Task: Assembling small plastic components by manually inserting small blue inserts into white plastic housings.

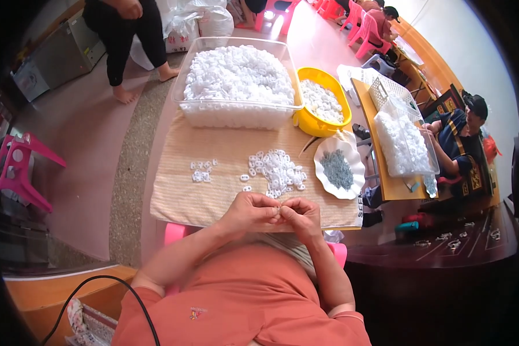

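The fingers of the left hand (249,212) and right hand (307,217) meet at the tips, thumbs against forefingers, both pinching a tiny piece (279,208) that they mostly hide; its exact kind I cannot tell. It sits right between the two sets of fingertips, low over the near edge of the towel (213,199), probably held from both sides because it is too small to steady with one hand.

Just beyond the fingers lies a loose pile of white two-hole oval plastic pieces (279,170), a few strays on its left side, likely spread there for picking up singly. Well apart to the left is a smaller cluster of white pieces (202,175), perhaps kept separate so the two do not mix.

Right of the pile, a scalloped white dish (356,154) gathers small grey-green parts (336,169), presumably so they do not scatter. Behind it stands a yellow tub (309,123) of white pieces, touching or just beside a heaped clear plastic bin (236,115); their place at the back seems to leave reaching room in front.
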`<state>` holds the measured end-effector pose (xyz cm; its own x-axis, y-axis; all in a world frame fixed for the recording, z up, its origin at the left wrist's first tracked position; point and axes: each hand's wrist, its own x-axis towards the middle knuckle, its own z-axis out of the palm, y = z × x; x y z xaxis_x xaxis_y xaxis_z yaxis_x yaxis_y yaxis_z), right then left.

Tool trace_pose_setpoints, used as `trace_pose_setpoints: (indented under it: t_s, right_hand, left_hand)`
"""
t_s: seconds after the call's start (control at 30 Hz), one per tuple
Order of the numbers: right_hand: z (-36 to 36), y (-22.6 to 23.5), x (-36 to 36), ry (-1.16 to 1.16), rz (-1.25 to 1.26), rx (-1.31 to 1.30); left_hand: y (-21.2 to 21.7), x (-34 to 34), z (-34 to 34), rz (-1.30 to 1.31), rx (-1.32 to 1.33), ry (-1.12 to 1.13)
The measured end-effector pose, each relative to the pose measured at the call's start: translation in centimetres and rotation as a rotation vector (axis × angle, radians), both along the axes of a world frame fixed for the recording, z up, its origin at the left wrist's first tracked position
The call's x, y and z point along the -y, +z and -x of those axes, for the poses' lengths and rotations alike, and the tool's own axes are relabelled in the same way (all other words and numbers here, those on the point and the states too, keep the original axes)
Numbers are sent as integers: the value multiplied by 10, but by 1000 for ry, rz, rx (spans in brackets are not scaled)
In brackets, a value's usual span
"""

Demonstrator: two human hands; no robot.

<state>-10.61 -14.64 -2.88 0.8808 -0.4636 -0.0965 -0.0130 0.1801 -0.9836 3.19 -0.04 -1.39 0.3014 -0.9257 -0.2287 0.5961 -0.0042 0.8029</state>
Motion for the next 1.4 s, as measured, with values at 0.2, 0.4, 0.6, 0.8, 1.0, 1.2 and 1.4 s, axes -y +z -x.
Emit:
trace_pose_setpoints:
  t_s: [0.2,0.4,0.6,0.8,1.0,1.2,1.4]
  right_hand:
    - [-1,7,-4,-2,10,-16]
    - [3,4,0,74,174,-65]
    - [1,10,-4,106,541,-16]
    - [1,14,-5,-4,-46,27]
    - [4,14,2,-30,32,32]
    - [6,18,19,-164,220,-31]
    - [4,10,36,-243,774,-190]
  left_hand:
    - [4,0,0,-31,-39,1]
    - [7,-2,5,-57,-87,19]
    - [5,-1,4,-60,-119,42]
    - [7,1,2,-89,-121,56]
    - [9,0,1,-158,-108,61]
    - [9,-1,-3,-123,-79,102]
    - [6,0,-5,-116,-82,123]
